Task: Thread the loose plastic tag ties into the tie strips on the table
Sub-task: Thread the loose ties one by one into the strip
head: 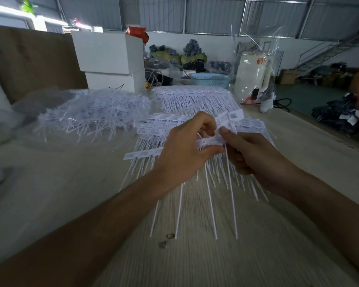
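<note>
Both hands meet over the middle of the pale wooden table [216, 255]. My left hand [184, 148] grips a white tie strip [141, 154] whose thin tails hang down toward me. My right hand [247, 150] pinches a loose white tag tie [232, 119] at the strip's right end, its tail running down between the hands. A layered stack of tie strips [255, 127] lies under and behind the hands. A tangled heap of loose tag ties [91, 114] sits at the left on clear plastic.
A second stack of strips [195, 98] lies farther back. White boxes [110, 59] stand behind the loose heap, a blue basket [209, 79] and a clear bag with a white bundle [255, 77] at the back right. The table's right edge runs diagonally past my right forearm.
</note>
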`<state>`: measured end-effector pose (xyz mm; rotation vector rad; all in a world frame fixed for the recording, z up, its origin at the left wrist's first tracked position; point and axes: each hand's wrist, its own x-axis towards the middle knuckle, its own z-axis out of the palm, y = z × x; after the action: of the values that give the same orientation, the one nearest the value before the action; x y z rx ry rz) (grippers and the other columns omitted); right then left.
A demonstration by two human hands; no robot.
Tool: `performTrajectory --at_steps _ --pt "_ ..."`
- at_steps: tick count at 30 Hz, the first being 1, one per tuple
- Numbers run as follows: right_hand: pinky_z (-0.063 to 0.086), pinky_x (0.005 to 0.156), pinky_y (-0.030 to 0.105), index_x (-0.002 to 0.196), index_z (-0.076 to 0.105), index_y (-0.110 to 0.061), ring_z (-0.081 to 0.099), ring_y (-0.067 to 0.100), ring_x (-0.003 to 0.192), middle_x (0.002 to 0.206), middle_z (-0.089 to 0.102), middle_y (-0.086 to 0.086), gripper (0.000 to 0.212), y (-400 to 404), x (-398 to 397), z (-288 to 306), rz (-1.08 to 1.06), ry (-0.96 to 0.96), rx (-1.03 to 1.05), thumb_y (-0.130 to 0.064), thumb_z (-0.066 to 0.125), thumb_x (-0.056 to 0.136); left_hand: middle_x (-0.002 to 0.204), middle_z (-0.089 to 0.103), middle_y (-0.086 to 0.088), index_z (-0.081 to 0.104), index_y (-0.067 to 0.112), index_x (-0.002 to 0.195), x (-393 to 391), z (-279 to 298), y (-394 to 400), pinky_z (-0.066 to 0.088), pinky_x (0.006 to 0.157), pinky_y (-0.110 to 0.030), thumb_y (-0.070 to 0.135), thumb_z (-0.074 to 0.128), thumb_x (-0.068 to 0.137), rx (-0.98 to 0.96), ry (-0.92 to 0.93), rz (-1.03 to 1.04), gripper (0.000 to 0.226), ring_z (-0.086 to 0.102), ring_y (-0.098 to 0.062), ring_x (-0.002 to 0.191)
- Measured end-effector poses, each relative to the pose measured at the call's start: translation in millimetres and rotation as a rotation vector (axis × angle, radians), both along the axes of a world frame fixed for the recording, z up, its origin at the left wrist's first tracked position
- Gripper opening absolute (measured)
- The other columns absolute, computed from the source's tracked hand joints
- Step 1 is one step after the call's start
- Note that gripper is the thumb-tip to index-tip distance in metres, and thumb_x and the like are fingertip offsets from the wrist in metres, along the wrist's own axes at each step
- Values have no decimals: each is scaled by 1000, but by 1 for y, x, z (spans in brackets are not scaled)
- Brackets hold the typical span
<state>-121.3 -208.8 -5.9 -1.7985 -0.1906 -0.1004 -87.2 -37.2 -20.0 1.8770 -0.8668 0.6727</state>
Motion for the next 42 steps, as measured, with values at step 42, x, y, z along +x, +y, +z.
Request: performTrajectory --at_steps 42 --pt "28 44 18 63 63 -21 33 7 42 48 37 -8 35 -7 5 -6 -25 4 45 -27 62 97 105 71 -1 71 18 113 16 -6 17 53 83 -43 30 64 91 265 -32 95 26 65 -22 99"
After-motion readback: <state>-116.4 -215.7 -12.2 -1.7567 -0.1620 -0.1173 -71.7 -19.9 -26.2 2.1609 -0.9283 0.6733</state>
